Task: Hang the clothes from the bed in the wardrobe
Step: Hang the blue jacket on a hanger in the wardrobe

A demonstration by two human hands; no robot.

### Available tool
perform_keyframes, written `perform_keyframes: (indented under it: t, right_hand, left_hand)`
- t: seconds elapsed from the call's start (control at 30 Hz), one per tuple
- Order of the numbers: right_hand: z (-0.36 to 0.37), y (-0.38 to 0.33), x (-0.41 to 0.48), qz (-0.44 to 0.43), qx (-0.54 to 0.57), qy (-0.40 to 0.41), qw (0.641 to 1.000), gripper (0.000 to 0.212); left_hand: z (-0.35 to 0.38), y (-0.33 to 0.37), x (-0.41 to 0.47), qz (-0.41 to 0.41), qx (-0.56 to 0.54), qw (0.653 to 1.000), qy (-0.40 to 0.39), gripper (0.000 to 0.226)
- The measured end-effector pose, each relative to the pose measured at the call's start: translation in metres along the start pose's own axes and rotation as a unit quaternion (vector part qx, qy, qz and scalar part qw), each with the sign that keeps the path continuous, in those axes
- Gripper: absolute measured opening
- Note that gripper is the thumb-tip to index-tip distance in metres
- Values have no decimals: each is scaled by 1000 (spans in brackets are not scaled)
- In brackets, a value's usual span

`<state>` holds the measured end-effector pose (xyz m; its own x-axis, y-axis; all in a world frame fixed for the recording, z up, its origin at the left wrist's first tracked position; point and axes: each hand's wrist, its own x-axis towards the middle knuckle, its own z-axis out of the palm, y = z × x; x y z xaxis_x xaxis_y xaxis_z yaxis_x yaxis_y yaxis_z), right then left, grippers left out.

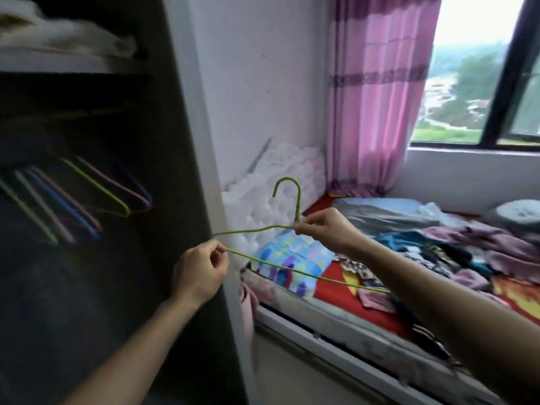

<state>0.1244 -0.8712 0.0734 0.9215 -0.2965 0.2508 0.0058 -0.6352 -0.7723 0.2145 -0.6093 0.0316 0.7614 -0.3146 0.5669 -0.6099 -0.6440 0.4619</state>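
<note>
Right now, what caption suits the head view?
Left hand and right hand hold a bare green hanger beside the wardrobe; clothes lie on the bed.

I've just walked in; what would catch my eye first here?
A green hanger is held mid-frame, the left hand pinching its corner and the right hand its neck. To the right, a heap of clothes lies on the bed; to the left, coloured hangers hang in the dark wardrobe.

- White wall (257, 83) at 12 o'clock.
- Pink curtain (377, 97) at 1 o'clock.
- Window (467, 83) at 2 o'clock, daylit, trees outside.
- Dark wardrobe (175, 141) at 9 o'clock.
- Bed (333, 292) at 4 o'clock.
</note>
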Motion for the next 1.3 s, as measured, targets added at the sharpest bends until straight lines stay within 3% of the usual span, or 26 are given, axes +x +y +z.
perform_keyframes:
  t: [0.33,0.53,0.7,1.03,1.3]
  right_hand:
    - [-158,223,-78,228,-108,162,954,37]
    - [-241,342,-89,333,-141,305,881,37]
    - [-293,418,-101,420,-146,384,809,35]
    - [-360,563,-178,559,-77,454,690,37]
    - [-393,786,-169,634,26,431,641,33]
  left_hand:
    - [236,136,13,76,-36,964,-253,13]
    - [383,201,48,117,-61,926,-355,15]
    - [486,250,74,162,-52,870,-463,9]
    - [646,337,62,226,11,766,-602,12]
    - [782,379,43,151,92,742,-647,9]
